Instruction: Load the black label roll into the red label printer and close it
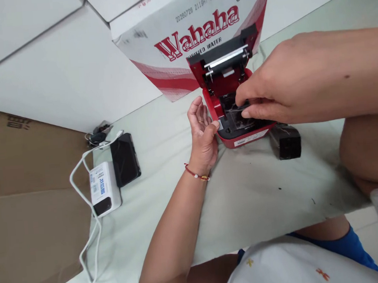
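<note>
A red and black printer-like device (247,137) stands on the cloth with its lid (224,62) raised, showing a metal bar and a roller. My left hand (203,129) is at its left side, fingers loosely apart and curved, thumb touching the rim. From the right, my right hand (266,89) reaches into the open compartment. Its thumb and index finger pinch over a dark, glossy area; what lies between the fingertips is too hidden to name. Just right of the device lies a dark, shiny block-shaped object (289,144).
A Wahaha water carton (170,69) stands directly behind the device. To the left lie a black phone (125,159), a white power bank (104,187) with a white cable (87,197), and keys (98,133). A brown cardboard box (33,206) borders the left side of the pale green cloth (167,195).
</note>
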`<state>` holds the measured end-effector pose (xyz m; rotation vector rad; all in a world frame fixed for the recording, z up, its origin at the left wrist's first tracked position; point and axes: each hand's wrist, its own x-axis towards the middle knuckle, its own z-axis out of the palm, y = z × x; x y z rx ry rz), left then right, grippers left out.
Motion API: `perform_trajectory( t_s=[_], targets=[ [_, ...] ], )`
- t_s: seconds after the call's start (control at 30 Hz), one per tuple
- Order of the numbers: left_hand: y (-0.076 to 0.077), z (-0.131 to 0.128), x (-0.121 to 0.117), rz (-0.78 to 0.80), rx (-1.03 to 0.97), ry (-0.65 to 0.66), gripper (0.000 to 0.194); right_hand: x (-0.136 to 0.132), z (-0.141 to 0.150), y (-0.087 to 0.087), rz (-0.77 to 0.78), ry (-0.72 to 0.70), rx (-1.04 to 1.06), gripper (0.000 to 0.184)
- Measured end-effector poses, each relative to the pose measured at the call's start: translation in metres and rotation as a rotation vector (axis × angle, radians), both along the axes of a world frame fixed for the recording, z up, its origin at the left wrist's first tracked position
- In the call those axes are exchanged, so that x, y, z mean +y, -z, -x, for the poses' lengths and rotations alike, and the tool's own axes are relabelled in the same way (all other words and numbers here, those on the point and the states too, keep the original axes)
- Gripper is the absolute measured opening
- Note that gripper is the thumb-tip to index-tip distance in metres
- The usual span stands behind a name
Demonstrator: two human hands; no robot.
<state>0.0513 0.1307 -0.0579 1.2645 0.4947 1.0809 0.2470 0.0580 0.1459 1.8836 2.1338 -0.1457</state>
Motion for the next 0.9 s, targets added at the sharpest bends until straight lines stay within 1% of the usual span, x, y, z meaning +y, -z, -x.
perform_trajectory(
  t_s=[0.03,0.1,0.2,0.27,0.43,0.53,0.63,0.77,0.9],
  targets=[
    [-0.001,0.000,0.000,0.006,-0.015,0.024,0.083,0.003,0.000,0.001,-0.007,0.008,0.007,0.033],
    [-0.002,0.000,0.000,0.030,-0.045,0.062,0.076,0.010,0.001,0.004,-0.013,0.068,-0.007,0.032],
    [-0.006,-0.001,-0.001,0.046,-0.057,0.053,0.071,0.021,0.002,0.007,0.007,0.184,-0.034,0.032],
    [-0.007,-0.002,-0.003,0.053,-0.060,0.038,0.071,0.025,0.001,0.010,0.003,0.208,-0.013,0.035],
    [-0.008,-0.004,-0.004,0.068,-0.048,0.013,0.072,0.030,-0.009,0.021,0.062,0.179,-0.021,0.034],
    [-0.008,-0.005,-0.005,0.062,-0.041,0.015,0.073,0.033,-0.017,0.029,0.031,0.154,-0.009,0.036],
    [-0.009,-0.006,-0.005,0.062,-0.043,0.004,0.075,0.037,-0.021,0.036,0.004,0.193,-0.032,0.040],
    [-0.011,-0.005,-0.006,0.057,-0.042,-0.010,0.075,0.039,-0.020,0.037,0.013,0.209,-0.056,0.041],
    [-0.007,-0.004,-0.003,0.045,-0.029,0.005,0.074,0.035,-0.018,0.032,0.022,0.187,-0.050,0.037]
  ],
)
